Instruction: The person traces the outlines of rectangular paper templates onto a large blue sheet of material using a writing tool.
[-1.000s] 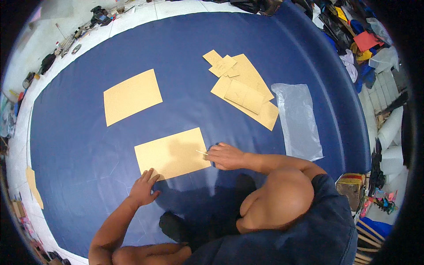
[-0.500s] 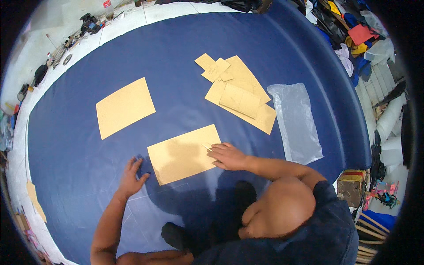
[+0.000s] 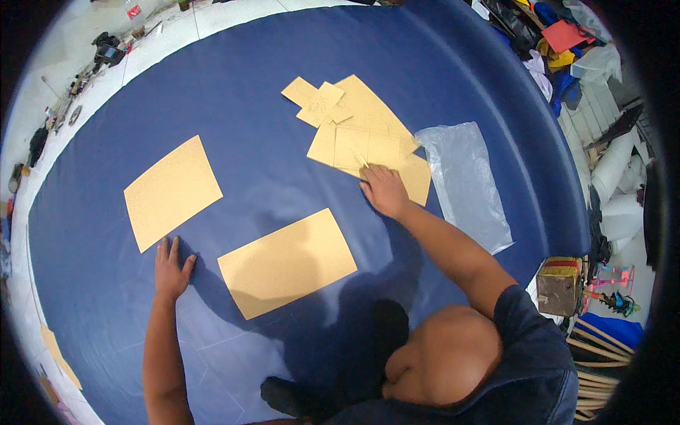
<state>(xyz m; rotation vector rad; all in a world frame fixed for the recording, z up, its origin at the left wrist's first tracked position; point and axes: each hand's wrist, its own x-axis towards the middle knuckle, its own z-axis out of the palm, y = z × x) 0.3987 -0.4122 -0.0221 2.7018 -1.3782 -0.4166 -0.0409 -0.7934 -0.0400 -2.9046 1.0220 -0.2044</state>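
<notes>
My left hand (image 3: 173, 270) lies with fingers spread on the dark blue sheet (image 3: 262, 134), just below a tan card piece (image 3: 172, 191). It holds nothing. My right hand (image 3: 385, 190) reaches over the lower edge of a group of overlapping tan card pieces (image 3: 375, 117), its fingers closed on a thin pale stick (image 3: 363, 163); the stick's exact kind is too small to tell. Smaller card rectangles (image 3: 322, 103) lie across the group's upper left end. A single tan rectangle (image 3: 287, 263) rests between my arms, partly in my shadow.
A translucent plastic sheet (image 3: 464, 184) lies right of the card group. Beyond the blue sheet's raised right edge (image 3: 559, 177) are heaped fabrics and bags, a worn box (image 3: 559, 287) and several wooden sticks (image 3: 598, 361). Tools and small items line the far left floor edge.
My right hand has left the middle rectangle and moved up and right to the card group, carrying the stick. My left hand has shifted left, near the left card piece. The view has shifted slightly.
</notes>
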